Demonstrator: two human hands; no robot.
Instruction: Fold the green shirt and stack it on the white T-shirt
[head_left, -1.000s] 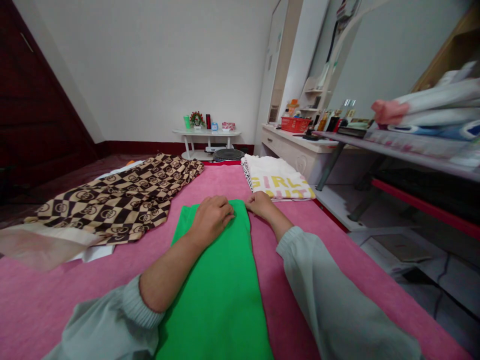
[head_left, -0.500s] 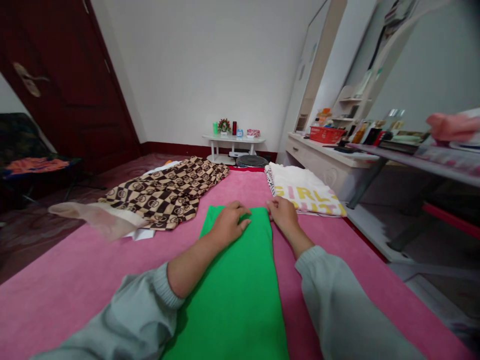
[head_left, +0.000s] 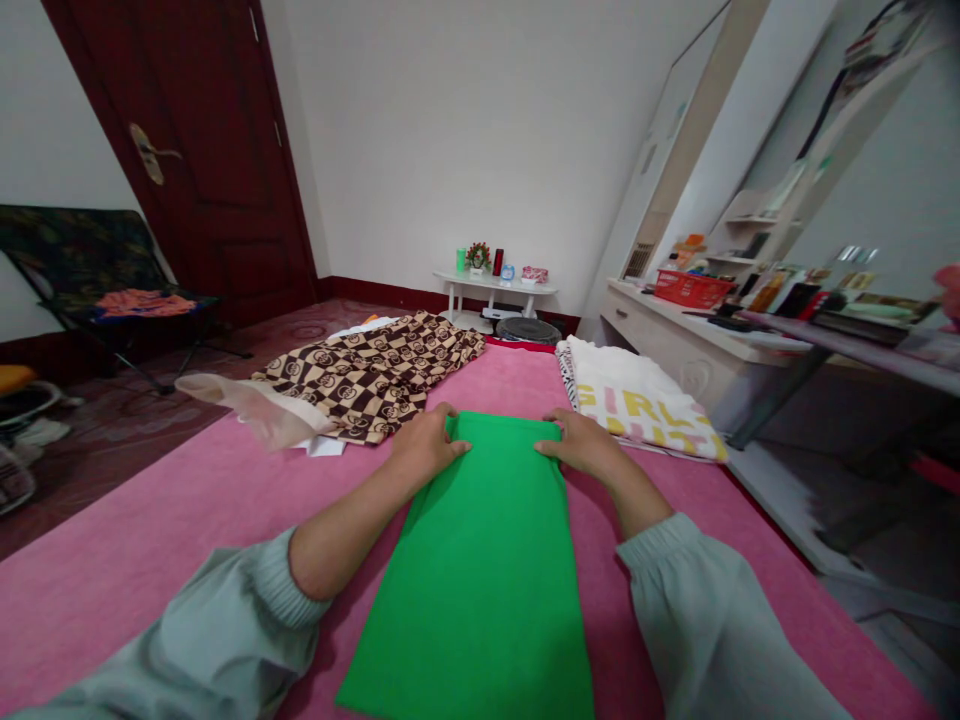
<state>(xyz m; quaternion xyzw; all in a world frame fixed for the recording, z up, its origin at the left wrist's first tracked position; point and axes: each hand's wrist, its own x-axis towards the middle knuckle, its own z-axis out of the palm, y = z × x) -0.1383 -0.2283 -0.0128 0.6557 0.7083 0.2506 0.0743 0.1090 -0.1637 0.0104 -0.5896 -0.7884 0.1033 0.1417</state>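
A long green folded cloth [head_left: 480, 560], probably a garment, lies flat on the pink bedcover [head_left: 187, 520] in front of me. My left hand [head_left: 426, 445] grips its far left corner, thumb on top and fingers round the edge. At the far right corner my right hand [head_left: 581, 440] pinches the cloth in the same way. The fingers of both hands are partly hidden at the edges. Just beyond my right hand is a folded white garment [head_left: 637, 395] with coloured lettering. Past my left hand lies a brown checked garment [head_left: 367, 375], loosely spread.
A sheer beige cloth [head_left: 255, 405] hangs over the bed's left edge. To the right stand a dressing table [head_left: 675, 340] with a red basket [head_left: 694, 288] and bottles. A low white table [head_left: 495, 285] is at the back wall, a folding chair [head_left: 97, 260] at the left.
My left hand has moved left from the top of the green cloth to its far left corner. My right hand has closed over the right corner. The view has turned slightly left.
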